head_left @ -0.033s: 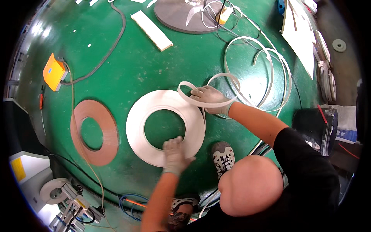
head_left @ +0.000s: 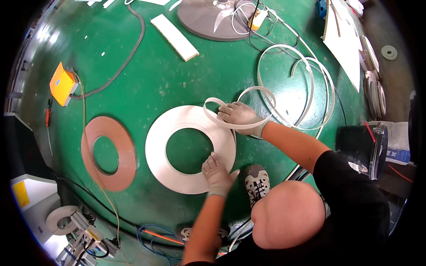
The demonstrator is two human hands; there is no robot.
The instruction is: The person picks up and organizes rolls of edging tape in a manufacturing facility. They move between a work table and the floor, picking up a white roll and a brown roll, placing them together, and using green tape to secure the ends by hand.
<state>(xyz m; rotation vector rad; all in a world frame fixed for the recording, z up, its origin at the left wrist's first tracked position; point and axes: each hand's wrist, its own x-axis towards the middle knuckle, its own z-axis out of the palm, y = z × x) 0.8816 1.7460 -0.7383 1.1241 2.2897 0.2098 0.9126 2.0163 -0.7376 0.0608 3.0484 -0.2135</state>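
Observation:
A large flat roll of white edge banding point(head_left: 155, 150) lies on the green floor in front of me. My left hand point(head_left: 217, 175), in a pale glove, is over the roll's lower right rim, its thumb apart from its fingers and nothing held. At the roll's upper right edge, my gloved right hand point(head_left: 242, 116) has its fingers closed round the loose white banding strip point(head_left: 248, 125). The strip curls in loops about this hand; its fingertips are partly hidden. More wide loops of strip point(head_left: 313, 84) spread over the floor beyond.
Left of the roll lies a brown banding roll point(head_left: 128, 150), crossed by a thin cord. An orange box point(head_left: 63, 84) with a grey cable stands farther left. A white board point(head_left: 174, 37) and a grey disc point(head_left: 199, 24) are at the far side. A black bucket point(head_left: 359, 148) stands right.
My left hand has slid right along the roll's near rim, and its thumb stands out more clearly. My right hand stays at the strip, almost unmoved.

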